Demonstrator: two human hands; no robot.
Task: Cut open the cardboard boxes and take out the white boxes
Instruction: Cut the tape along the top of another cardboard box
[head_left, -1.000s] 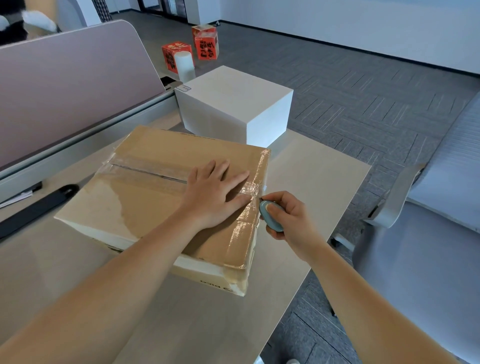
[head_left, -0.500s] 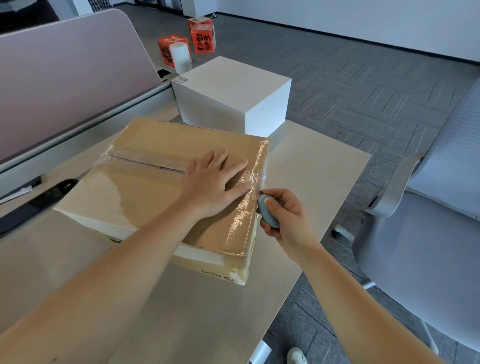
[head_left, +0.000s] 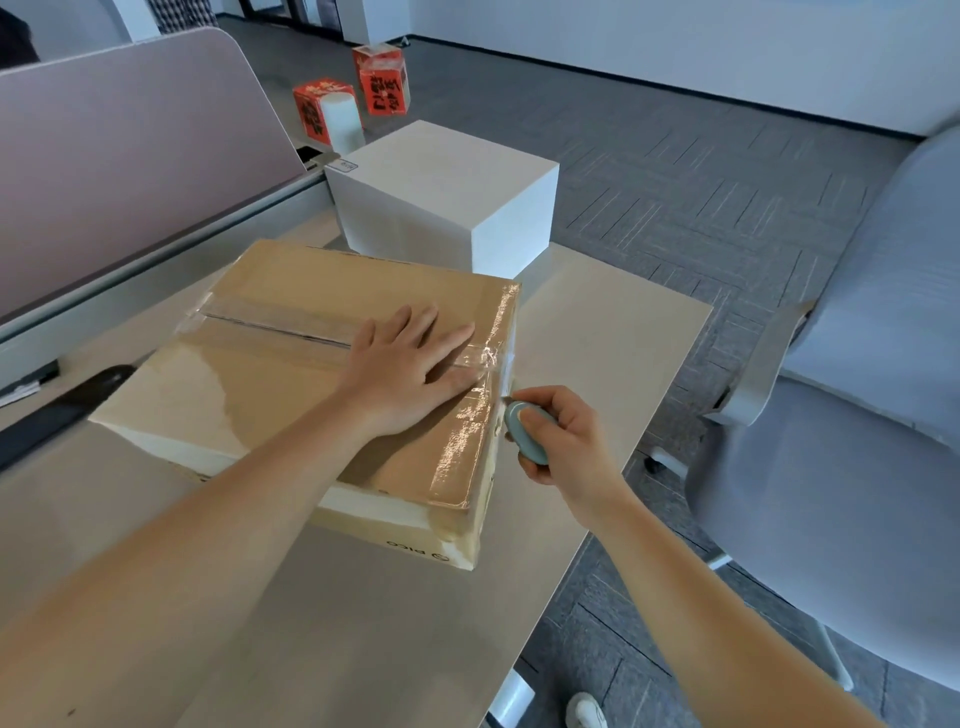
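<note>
I was at the cutting step, with the first slit only just being started. My left hand (head_left: 410, 371) lay flat with straight fingers on top of the cardboard box (head_left: 291, 384), pressing it down onto the tabletop (head_left: 613, 332). My right hand (head_left: 563, 441) was curled round a small blue-grey cutter (head_left: 525, 434), thumb on its back, its tip touching the box's right upper edge where the clear tape (head_left: 470, 415) folds over the corner. I could not make out the blade itself, so whether it had already bitten into the tape I could not tell.

As I judged it, the next move called for drawing the cutter along the taped edge with shallow pressure, since whatever sat inside lay close under the flaps, and for keeping the fingers (head_left: 457, 332) of the holding hand out of the blade's path, as they rested near the start of the cut.

The cardboard box was closed, its centre seam and right edge both taped, so its contents were hidden from me; I took it to hold a white box. One white box (head_left: 447, 208) stood closed on the far part of the tabletop, just behind the cardboard one. Two red boxes (head_left: 382, 78) stood further off, by a pale cylinder.
</note>
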